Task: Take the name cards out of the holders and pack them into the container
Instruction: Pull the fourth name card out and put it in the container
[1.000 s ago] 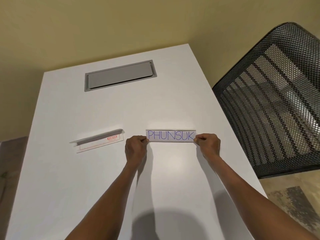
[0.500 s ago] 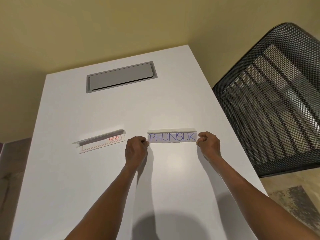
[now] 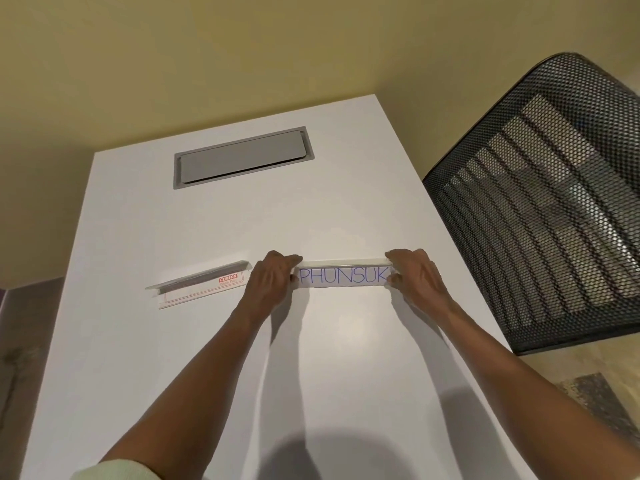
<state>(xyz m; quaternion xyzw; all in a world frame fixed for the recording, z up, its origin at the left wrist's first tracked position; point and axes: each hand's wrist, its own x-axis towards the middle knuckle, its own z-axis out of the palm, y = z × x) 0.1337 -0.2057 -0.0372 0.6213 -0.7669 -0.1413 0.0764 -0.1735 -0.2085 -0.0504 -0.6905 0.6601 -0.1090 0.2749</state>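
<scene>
A clear name card holder [image 3: 343,263] stands on the white table [image 3: 214,358], with a white card reading PHUNSUK [image 3: 343,276] in blue letters inside it. My left hand [image 3: 272,278] grips the holder's left end, thumb in front and fingers over the top. At its right end my right hand [image 3: 414,275] grips the same way. A second clear holder [image 3: 199,284] with a red-labelled insert lies tilted on the table just left of my left hand. No container is in view.
A grey cable flap [image 3: 242,157] is set into the table near its far edge. A black mesh chair back [image 3: 540,209] stands close to the table's right edge. The yellow wall [image 3: 242,46] lies behind the table.
Both hands have shifted from pinching the card's lower corners to reaching over the holder's top edge at each end. The holder has stayed in place.
</scene>
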